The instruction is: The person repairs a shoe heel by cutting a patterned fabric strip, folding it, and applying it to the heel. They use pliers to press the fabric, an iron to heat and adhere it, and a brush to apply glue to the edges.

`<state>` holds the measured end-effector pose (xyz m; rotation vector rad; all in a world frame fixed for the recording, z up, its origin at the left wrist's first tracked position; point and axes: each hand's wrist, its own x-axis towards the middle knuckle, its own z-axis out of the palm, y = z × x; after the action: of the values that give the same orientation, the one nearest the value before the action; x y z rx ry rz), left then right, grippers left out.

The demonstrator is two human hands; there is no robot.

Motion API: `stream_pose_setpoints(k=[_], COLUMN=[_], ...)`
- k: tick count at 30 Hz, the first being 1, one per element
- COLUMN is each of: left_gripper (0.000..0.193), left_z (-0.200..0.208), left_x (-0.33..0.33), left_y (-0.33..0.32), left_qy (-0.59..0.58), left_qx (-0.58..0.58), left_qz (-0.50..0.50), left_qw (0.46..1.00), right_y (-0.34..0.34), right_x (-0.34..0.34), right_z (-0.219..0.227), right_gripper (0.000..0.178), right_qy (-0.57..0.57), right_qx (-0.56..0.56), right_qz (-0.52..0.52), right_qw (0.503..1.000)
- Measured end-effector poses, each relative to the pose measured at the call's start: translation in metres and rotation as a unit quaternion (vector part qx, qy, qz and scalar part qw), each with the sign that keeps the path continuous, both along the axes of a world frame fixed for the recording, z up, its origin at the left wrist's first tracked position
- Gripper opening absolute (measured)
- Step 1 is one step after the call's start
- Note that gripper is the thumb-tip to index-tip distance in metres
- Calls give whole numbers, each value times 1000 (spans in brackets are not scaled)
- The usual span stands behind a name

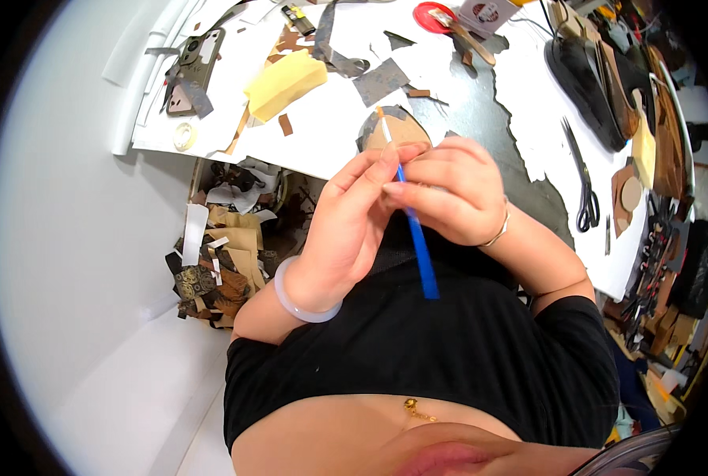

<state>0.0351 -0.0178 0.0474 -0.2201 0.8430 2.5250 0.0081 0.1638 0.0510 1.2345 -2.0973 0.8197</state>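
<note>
A slim blue stick (420, 250) with a pale section and an orange tip slants between my two hands, its flat, wider end toward my body. My left hand (350, 210) is closed, thumb and fingers pinching near its pale upper part. Fingers curled, my right hand (457, 190) closes around the middle of the stick, and some of its fingertips are hidden. Just beyond the fingers shows a rounded tan piece with a dark grey patterned edge (408, 131). Whether my fingers also touch this piece, I cannot tell.
On the white table lie a yellow block (287, 83), a phone (195, 67), a tape roll (184, 136) and patterned scraps (381, 82). Black scissors (582, 178) and a dark shoe (584, 91) are at right. Below the left edge sits a heap of offcuts (227, 246).
</note>
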Motion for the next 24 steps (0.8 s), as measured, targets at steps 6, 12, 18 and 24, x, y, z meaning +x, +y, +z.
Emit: stream_pose_setpoints(k=[6,12,18,24], left_gripper=[31,37,41,40], left_z=[-31,-56,-68,-72], left_x=[-38,-83,-89,-92], left_y=[3,-18,-21,-22], left_qy=[330,534,550,544], left_qx=[-385,-667,-689,-693], left_qz=[87,-3,-13,-12], left_qw=[857,519,472,473], right_y=[36,44,35,39], right_x=[-7,-74,-96,-100], right_z=[-7,-39,-56,-58], right_gripper=[13,23,23,20], right_qy=[-273,-473,-576,-568], right_qx=[-282,-291,-274,-236], right_qz=[-173,-109,-116,-145], right_qw=[903,824,761,775])
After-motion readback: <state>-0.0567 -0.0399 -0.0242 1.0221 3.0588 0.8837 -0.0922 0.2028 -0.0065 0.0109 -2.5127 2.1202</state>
